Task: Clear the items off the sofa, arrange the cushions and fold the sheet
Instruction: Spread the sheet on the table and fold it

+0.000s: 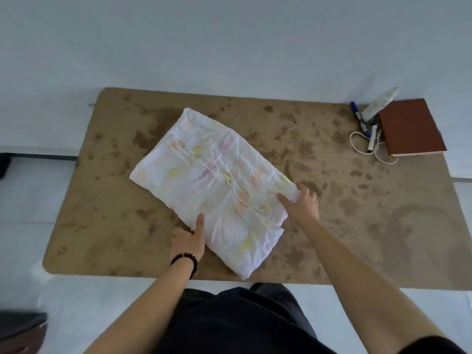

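A white sheet [214, 185] with faint pink and yellow marks lies folded into a slanted rectangle on a brown mottled mat [344, 205]. My left hand [189, 238] holds the sheet's near left edge, thumb lying on top of the cloth and fingers tucked under it. At the sheet's right corner, my right hand [301, 203] pinches the cloth, thumb on top and fingers spread past the edge.
A brown book [411, 126] lies at the mat's far right corner, with a blue marker [360, 120], a white marker [372, 139], a white tube [380, 103] and a thin white cord [357, 146] beside it. Pale floor surrounds the mat.
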{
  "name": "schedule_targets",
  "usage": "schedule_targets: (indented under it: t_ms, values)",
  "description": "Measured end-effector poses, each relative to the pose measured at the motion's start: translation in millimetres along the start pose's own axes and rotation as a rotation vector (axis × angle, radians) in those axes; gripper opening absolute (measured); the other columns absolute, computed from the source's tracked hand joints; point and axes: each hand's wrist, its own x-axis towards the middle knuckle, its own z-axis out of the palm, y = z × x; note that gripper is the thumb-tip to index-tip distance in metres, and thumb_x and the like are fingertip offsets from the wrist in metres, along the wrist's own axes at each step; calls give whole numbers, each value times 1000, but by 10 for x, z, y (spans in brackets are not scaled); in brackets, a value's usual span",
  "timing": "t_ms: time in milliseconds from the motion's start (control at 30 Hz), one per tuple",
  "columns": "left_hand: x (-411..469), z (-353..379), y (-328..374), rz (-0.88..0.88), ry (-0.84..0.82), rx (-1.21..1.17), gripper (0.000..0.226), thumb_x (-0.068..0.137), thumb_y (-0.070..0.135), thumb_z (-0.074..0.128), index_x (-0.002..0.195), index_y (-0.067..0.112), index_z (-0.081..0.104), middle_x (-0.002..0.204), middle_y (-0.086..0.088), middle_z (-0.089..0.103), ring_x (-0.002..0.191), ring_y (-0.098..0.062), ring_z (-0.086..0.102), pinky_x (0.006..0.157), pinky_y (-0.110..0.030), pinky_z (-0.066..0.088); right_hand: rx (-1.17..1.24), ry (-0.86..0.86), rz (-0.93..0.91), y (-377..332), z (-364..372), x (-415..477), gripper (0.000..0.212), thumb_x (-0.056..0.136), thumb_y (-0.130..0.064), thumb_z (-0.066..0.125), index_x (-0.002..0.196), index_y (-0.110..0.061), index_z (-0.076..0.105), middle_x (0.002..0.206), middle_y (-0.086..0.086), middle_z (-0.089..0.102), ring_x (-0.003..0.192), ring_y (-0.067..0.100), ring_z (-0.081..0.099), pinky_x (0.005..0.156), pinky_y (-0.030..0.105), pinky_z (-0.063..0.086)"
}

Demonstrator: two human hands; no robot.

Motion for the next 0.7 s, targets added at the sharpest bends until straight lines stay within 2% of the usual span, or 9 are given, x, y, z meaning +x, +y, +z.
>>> schedule_targets:
  t_ms: [67,133,233,300,400,500,567,633,700]
  values:
    - [-193,214,-33,-102,-48,-52,114,74,91,26,142,0,35,129,-12,58,107,-28,59,87,-36,48,-163,-33,-96,-45,-44,121,91,85,-64,62,153,-14,27,150,10,36,139,33,32,111,45,33]
    - [-332,418,-57,-164,-104,-160,105,69,92,34,125,6,55,113,-7,65,94,-24,62,80,-36,51,-250,-60,-145,-56,-42,244,88,82,-69,61,145,-14,36,140,9,49,130,32,44,102,45,43]
    - [-525,663,-67,-327,-231,-593,73,71,73,66,110,12,63,109,-5,68,94,-23,65,81,-40,57,-141,-185,-112,-15,-49,324,67,82,-64,64,128,-15,55,109,2,67,101,26,64,81,37,53]
    - [-633,794,-100,-377,-286,-764,62,70,56,79,109,11,64,108,-7,69,93,-23,66,80,-37,59,-3,-265,-75,50,-67,364,54,81,-58,68,116,-16,65,96,0,71,90,24,69,80,37,58]
    - [-795,922,-110,-348,-277,-920,57,72,38,84,117,9,63,112,-7,68,94,-23,65,69,-32,56,289,-388,39,220,-160,390,49,70,-52,79,105,-19,71,95,4,77,89,27,74,85,46,60]
    - [-890,954,-131,-321,-290,-1111,53,78,28,80,124,11,59,120,-3,66,106,-22,63,73,-33,56,607,-502,92,407,-344,371,50,75,-35,83,118,-14,68,107,7,76,95,25,74,79,38,61]
    - [-959,972,-126,-325,-331,-1154,48,82,27,76,124,9,60,120,-9,67,103,-25,66,70,-35,59,699,-516,109,549,-477,362,47,80,-27,81,121,-9,67,110,9,76,96,24,74,71,31,60]
    - [-1034,990,-114,-353,-340,-1115,44,85,26,74,119,1,62,108,-16,71,88,-27,70,62,-32,60,704,-469,136,671,-568,358,51,77,-23,85,121,-5,66,108,10,75,93,24,75,67,29,59]
    - [-1091,974,-90,-373,-321,-1071,44,86,26,74,116,-4,62,101,-18,73,82,-27,70,56,-30,59,688,-445,135,670,-659,330,47,80,-17,82,121,-2,65,106,10,75,88,22,75,61,26,58]
